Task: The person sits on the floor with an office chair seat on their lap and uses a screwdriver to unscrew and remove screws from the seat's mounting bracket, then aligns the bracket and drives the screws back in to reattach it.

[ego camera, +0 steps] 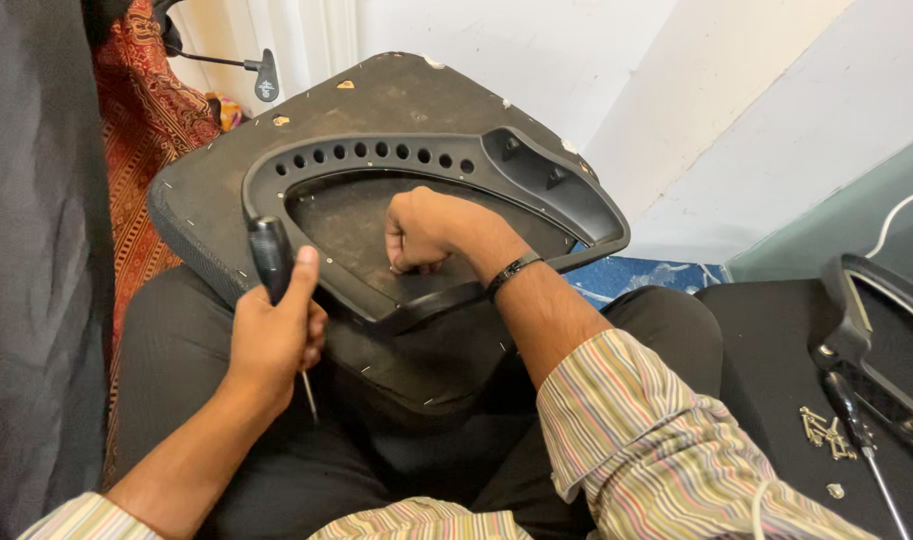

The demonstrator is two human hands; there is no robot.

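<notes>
A person in a striped shirt sat with a black chair seat [216, 200] turned underside-up across the lap, seen from above. Nearest the viewer, the left hand [273, 335] was closed in a fist around a screwdriver [272, 262], its fingers [311, 330] wrapped about the black handle and the thumb pressed up along it; the thin metal shaft pointed down below the hand, toward the dark trousers. Just beyond and to the right of those fingers, the right hand [423, 230] rested on the seat's underside, fingers curled shut with the tips pressed together against the board; whether they pinched anything could not be told. A dark band [513, 272] circled that wrist. The right hand lay inside the opening of a curved black plastic frame [396, 160] fixed to the seat, its near rail passing just under the wrist and its far rail, pierced by a row of round holes, arching beyond the knuckles. Well to the right of both hands, a second screwdriver [856, 430] lay on a black padded surface [766, 370] beside a small heap of loose screws [819, 430] and another black plastic part [876, 330]. Farthest away, beyond the seat, were a white wall and, to the left, a red patterned cloth [151, 130].
</notes>
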